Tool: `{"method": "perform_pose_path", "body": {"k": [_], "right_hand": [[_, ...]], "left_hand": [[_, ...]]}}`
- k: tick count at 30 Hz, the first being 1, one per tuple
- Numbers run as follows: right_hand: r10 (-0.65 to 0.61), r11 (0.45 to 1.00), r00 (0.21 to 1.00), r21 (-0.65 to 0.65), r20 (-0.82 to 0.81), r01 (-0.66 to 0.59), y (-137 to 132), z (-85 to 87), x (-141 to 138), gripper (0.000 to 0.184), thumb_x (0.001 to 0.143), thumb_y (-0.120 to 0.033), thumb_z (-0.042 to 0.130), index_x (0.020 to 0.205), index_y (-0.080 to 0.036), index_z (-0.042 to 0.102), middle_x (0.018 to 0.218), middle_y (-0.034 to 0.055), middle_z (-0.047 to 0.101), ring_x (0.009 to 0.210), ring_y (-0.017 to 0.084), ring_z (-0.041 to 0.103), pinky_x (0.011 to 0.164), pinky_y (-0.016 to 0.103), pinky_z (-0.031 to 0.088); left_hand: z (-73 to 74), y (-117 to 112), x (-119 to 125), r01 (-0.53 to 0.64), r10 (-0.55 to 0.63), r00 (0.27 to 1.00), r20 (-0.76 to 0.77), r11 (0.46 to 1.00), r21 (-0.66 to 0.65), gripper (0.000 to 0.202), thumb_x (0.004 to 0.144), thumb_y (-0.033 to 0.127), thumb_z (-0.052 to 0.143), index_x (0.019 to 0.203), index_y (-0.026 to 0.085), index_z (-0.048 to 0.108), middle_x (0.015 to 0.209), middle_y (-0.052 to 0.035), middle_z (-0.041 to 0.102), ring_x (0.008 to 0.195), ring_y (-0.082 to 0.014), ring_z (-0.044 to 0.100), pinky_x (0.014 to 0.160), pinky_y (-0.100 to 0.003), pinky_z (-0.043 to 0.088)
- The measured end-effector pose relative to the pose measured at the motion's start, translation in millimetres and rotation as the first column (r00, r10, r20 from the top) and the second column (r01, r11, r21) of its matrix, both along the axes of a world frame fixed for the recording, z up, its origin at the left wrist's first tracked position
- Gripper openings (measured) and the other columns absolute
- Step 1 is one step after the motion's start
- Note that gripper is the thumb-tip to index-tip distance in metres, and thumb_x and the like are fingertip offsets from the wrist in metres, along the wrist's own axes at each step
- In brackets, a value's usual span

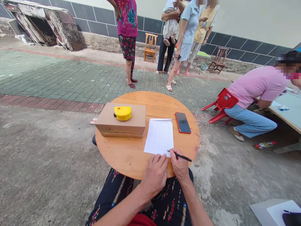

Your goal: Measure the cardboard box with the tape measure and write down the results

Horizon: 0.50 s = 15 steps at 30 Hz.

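Note:
A white sheet of paper (160, 135) with faint rows of print or writing lies on the round wooden table (131, 157). My left hand (155, 171) rests palm down at the paper's bottom edge, fingers stretched out and holding nothing. In my right hand (180, 166) is a black pen (184, 157), its tip at the lower right corner of the sheet. Left of the paper sits a brown cardboard box (103, 122) with a yellow tape measure (123, 113) on top. To the paper's right lies a phone (183, 122) with a red edge.
Several people stand beyond the table on green paving. A person in a pink shirt (261, 84) sits on a red plastic chair (223, 102) at another table (287, 110). On the ground are a bottle (265, 145) and, lower right, a white box (265, 208).

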State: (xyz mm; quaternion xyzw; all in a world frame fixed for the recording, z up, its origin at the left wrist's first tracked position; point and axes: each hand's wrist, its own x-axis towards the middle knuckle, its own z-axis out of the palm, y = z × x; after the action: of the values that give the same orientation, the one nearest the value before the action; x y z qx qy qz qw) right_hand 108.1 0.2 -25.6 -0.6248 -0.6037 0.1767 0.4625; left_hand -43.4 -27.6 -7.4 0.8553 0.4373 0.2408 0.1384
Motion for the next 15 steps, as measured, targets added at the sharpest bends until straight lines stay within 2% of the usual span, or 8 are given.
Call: {"method": "perform_pose_path", "body": {"k": [9,15], "right_hand": [[-0.003,1.0,1.0,-0.003,0.014,0.003,0.1,2.3,-1.5,0.026,0.092,-0.035,0.048,0.081,-0.019,0.066,0.077,0.0049,0.07,0.07,0.019,0.063,0.071,0.031,0.053],[-0.001,1.0,1.0,-0.002,0.021,0.001,0.9,2.7,-1.4,0.026,0.091,-0.036,0.049,0.08,-0.019,0.066,0.075,0.0042,0.07,0.067,0.018,0.063,0.068,0.03,0.052]], "left_hand": [[0.7,-0.2,-0.4,-0.003,0.003,1.0,0.014,1.0,-0.004,0.034,0.093,0.016,0.041,0.122,0.019,0.058,0.131,-0.0097,0.059,0.116,-0.0273,0.049,0.1,-0.048,0.042],[3.3,0.0,-0.9,0.008,-0.007,1.0,0.004,1.0,-0.015,0.033,0.092,0.015,0.042,0.122,0.017,0.057,0.132,-0.0093,0.058,0.116,-0.0262,0.049,0.1,-0.045,0.042]]}}
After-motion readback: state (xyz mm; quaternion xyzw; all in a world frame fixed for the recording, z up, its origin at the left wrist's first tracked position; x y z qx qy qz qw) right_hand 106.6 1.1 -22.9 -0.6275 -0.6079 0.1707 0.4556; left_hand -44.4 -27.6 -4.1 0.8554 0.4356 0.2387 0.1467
